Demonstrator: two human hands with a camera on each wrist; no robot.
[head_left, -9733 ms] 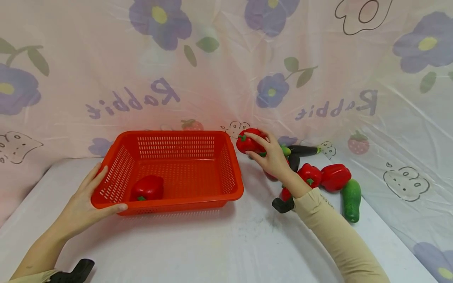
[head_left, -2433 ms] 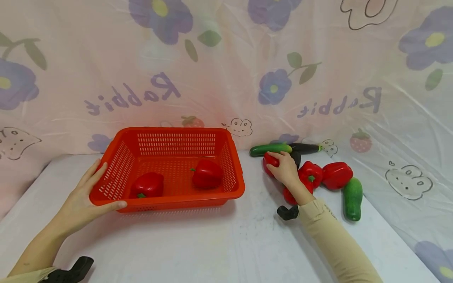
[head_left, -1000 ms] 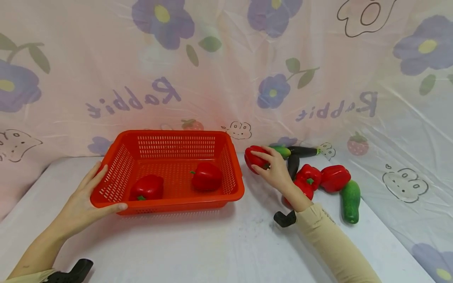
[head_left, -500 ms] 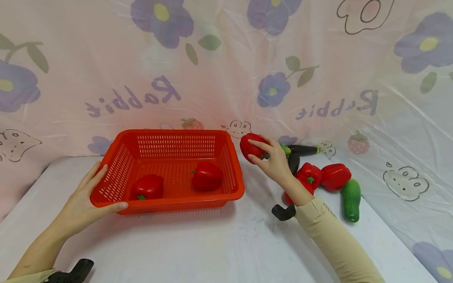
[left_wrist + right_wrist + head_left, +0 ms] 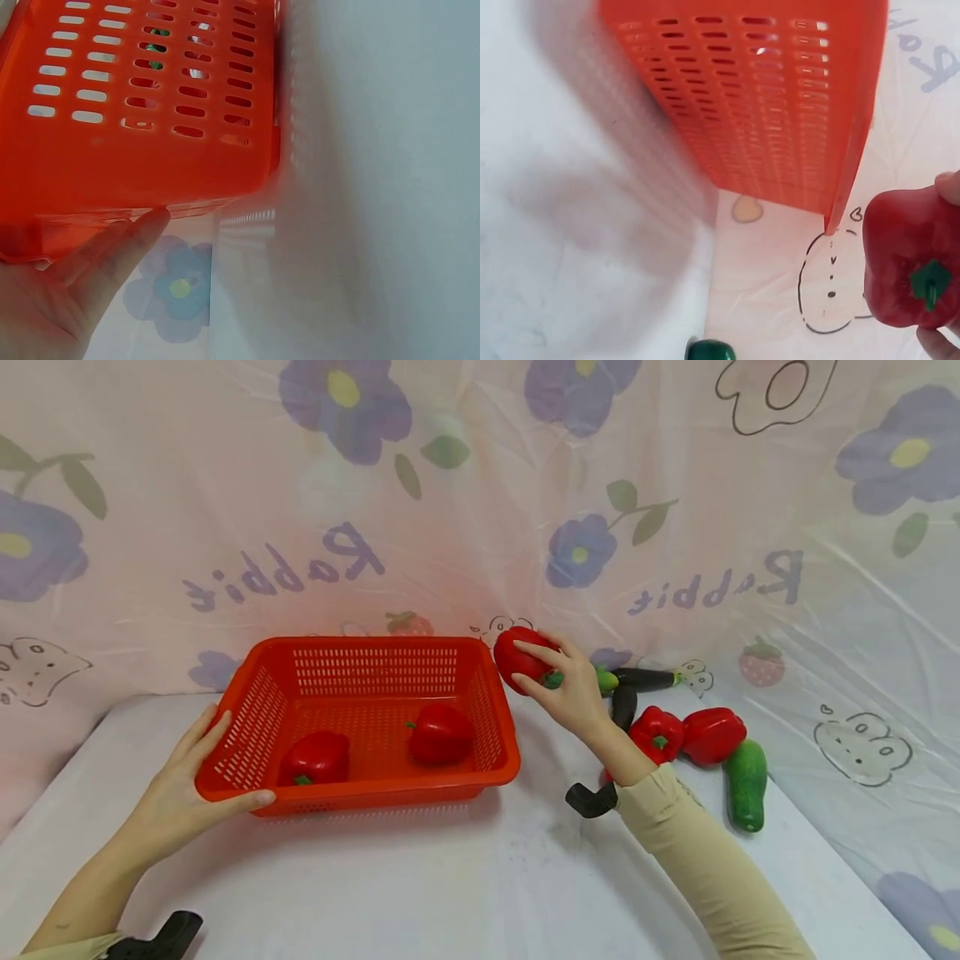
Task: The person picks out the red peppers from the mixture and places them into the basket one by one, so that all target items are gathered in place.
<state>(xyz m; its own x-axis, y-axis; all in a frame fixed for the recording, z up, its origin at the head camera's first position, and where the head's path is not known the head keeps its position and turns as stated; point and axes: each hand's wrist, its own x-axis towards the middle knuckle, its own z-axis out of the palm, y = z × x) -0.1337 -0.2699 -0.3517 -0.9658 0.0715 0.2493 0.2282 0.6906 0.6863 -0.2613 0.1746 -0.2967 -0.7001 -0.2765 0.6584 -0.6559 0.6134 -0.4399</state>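
A red bell pepper [image 5: 519,658], green stem towards the wrist, is held off the table between the thumb and fingers of my right hand [image 5: 576,693]. It hangs just outside the right rim of the red plastic basket [image 5: 375,791]. In the right wrist view, fingertips grip the pepper [image 5: 904,232] beside the basket wall [image 5: 742,97]. My left hand [image 5: 176,793] rests on the basket's left front corner, thumb along the front rim, fingers straight against the left side. Inside the basket lie two bell peppers, one left [image 5: 318,757] and one right [image 5: 441,735].
Right of the basket lie more red bell peppers [image 5: 712,735], a green cucumber [image 5: 746,785], a black eggplant [image 5: 645,679] and another dark vegetable [image 5: 623,706]. A second green vegetable [image 5: 606,680] is partly hidden behind my right hand. A printed curtain [image 5: 465,543] hangs behind the table.
My right hand took a bell pepper from the pile, raised it and carried it left to the basket's rim. Since the oldest frame, a second pepper has appeared in the basket. My left hand stayed put.
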